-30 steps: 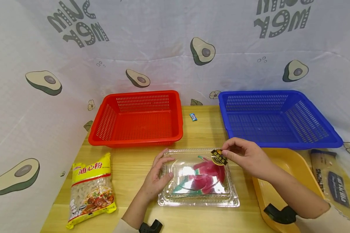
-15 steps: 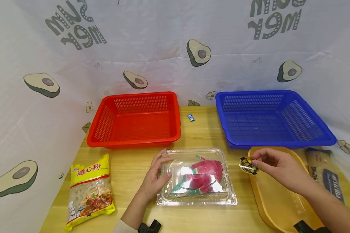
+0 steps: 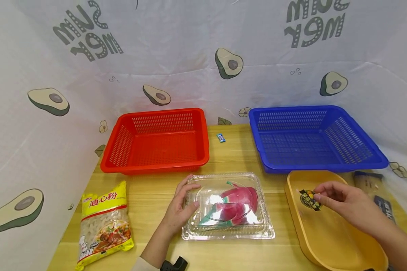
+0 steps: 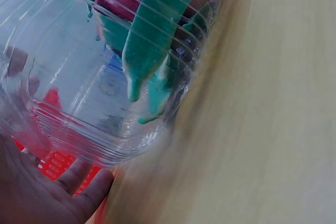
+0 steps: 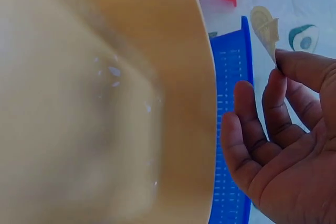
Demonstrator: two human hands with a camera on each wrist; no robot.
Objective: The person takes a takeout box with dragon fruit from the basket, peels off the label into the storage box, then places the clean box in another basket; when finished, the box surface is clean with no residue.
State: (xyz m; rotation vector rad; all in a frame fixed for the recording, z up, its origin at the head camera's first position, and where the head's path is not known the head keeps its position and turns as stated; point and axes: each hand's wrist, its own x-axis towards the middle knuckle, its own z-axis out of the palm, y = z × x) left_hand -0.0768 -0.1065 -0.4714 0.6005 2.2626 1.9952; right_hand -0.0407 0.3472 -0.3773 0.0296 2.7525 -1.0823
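Note:
In the head view my left hand [image 3: 179,209] rests against the left side of a clear plastic clamshell box [image 3: 198,226], its fingers fairly straight. Under the lid lies a pinkish-red fruit [image 3: 239,199] with green tips, like a dragon fruit. The left wrist view shows the left hand [image 4: 50,187] at the box's ribbed end. My right hand [image 3: 351,205] pinches a black-and-gold round sticker [image 3: 309,200] between thumb and index finger, above a yellow tray [image 3: 302,233]. In the right wrist view the pale back of the sticker [image 5: 264,27] shows, partly folded.
A red basket [image 3: 156,167] and a blue basket [image 3: 320,165] stand at the back, with a small blue candy packet [image 3: 221,138] between them. A yellow macaroni bag [image 3: 105,224] lies left. A brown spaghetti bag [image 3: 369,182] lies partly hidden behind the tray.
My right hand has peeled the sticker off the box lid and carried it right, over the yellow tray. The left hand and the box have stayed in place.

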